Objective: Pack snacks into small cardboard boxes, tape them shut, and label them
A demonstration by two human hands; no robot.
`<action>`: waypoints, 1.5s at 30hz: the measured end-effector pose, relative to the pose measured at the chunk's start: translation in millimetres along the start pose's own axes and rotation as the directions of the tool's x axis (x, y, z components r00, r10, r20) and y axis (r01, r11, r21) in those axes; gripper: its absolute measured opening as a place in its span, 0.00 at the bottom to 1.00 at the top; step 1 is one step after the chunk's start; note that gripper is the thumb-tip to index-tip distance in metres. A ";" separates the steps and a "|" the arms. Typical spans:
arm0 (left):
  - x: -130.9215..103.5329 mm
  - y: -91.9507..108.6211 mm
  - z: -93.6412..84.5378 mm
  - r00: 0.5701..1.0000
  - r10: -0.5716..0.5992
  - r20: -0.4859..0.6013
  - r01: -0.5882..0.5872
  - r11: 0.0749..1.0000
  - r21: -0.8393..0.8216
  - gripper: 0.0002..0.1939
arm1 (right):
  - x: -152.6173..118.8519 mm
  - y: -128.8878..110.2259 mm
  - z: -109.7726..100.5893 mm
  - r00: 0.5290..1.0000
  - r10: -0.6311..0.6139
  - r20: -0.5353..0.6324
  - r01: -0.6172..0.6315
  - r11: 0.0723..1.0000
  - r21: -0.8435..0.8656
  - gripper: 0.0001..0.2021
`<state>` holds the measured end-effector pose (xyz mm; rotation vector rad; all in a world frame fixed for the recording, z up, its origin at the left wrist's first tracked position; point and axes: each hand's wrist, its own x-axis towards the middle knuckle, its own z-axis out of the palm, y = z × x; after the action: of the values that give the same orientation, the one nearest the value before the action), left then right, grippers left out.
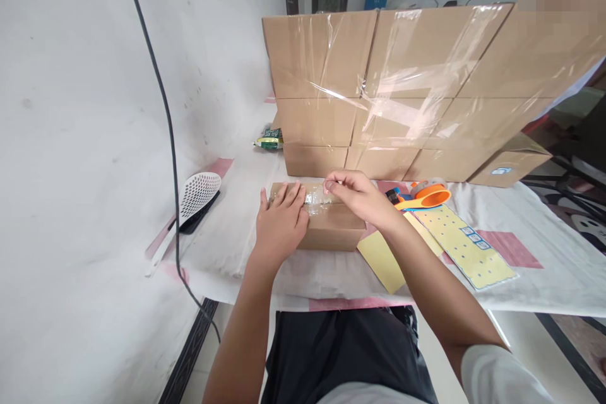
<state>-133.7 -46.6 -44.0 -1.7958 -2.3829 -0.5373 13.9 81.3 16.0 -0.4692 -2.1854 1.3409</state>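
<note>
small brown cardboard box (pixel 331 227): closed, lying flat on white cloth-covered table, long side across the view, just in front of stacked cartons. clear tape strip (pixel 318 199) runs along top, shiny, wrinkled near the middle. left hand (pixel 280 222) flat on box top, left part, fingers spread fwd. right hand (pixel 356 194) over top mid, thumb and forefinger pinched at tape.

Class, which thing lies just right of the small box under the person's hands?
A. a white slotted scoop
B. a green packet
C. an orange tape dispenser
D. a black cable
C: the orange tape dispenser lies right of the small box; the other three are to its left.
</note>
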 end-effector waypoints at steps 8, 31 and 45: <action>-0.3 0.2 0.9 1.000 -0.001 -0.015 0.000 1.000 -0.009 0.29 | 16.1 21.7 9.1 0.980 0.071 0.184 -0.057 0.995 -0.077 0.13; -11.9 -5.6 10.4 0.931 0.163 -0.327 -0.178 0.984 -0.016 0.21 | 0.7 57.5 -23.0 0.941 0.113 -0.318 -0.247 0.873 -0.420 0.26; -19.3 -3.9 19.5 0.881 0.356 -0.313 -0.350 0.934 0.078 0.21 | -252.8 148.8 -148.1 0.584 0.278 -0.763 -0.739 0.572 -0.356 0.25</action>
<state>-129.2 -58.4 -68.7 -1.9013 -1.7877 -0.6934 307.8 115.8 -127.1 -1.7474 -1.8601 0.4119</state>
